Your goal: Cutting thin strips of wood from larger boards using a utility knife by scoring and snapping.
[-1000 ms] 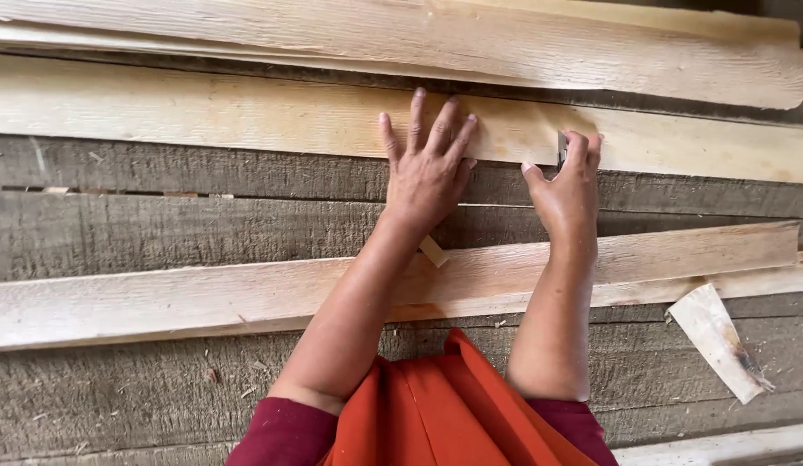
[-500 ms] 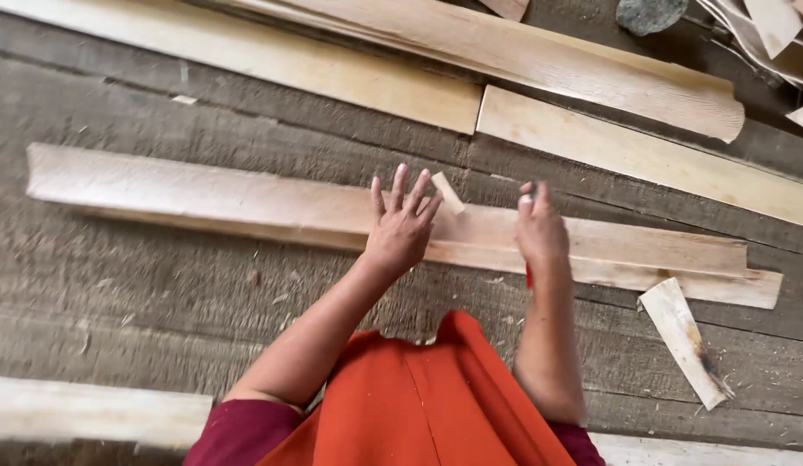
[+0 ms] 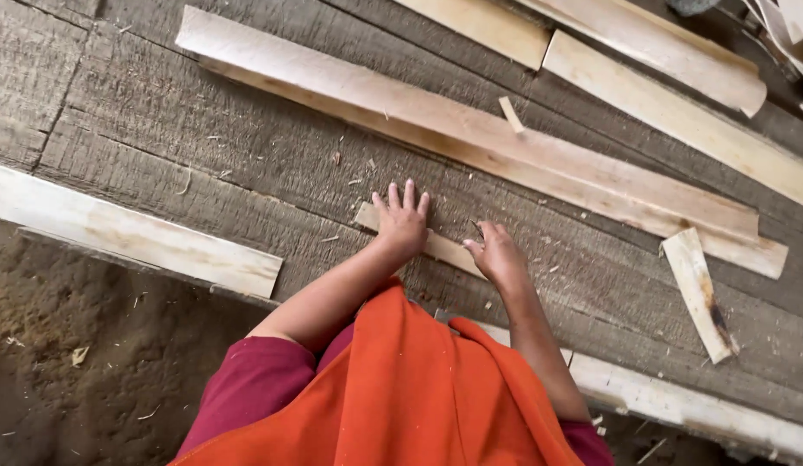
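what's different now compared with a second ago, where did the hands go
Both hands have come off the long plank and drawn back toward the person. The left hand now lies flat, fingers spread, on a short thin strip nearer the body; the right hand rests on the same strip, fingers curled. The camera view has also swung. The long plank, the small chip on it and the short offcut at the right seem unmoved.

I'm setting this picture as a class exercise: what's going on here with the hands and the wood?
A person in an orange cloth and maroon sleeves leans over grey weathered planks. The left hand lies flat, fingers spread, on a small pale wood strip. The right hand rests on the same strip's other end. A long pale board lies just beyond, and a short offcut to the right.
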